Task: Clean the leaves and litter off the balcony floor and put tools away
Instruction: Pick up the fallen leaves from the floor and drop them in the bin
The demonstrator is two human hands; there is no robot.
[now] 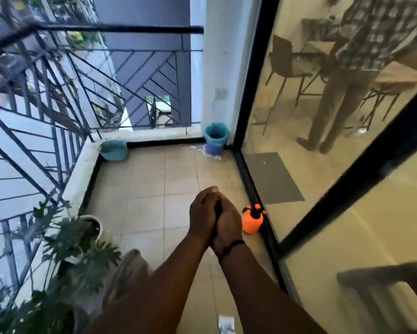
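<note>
Head view: both hands are pressed together mid-frame, left hand (202, 213) and right hand (228, 224); each grip looks wrapped on a thin dark handle (218, 208), hard to tell. Floor (154, 189) mostly looks swept. Litter (204, 150) remains at 12 o'clock by the bin (216, 138); paper (226, 323) at 6. Tools not yet stowed.

No text, label, brand, number or sign can be read anywhere in the head view.
</note>
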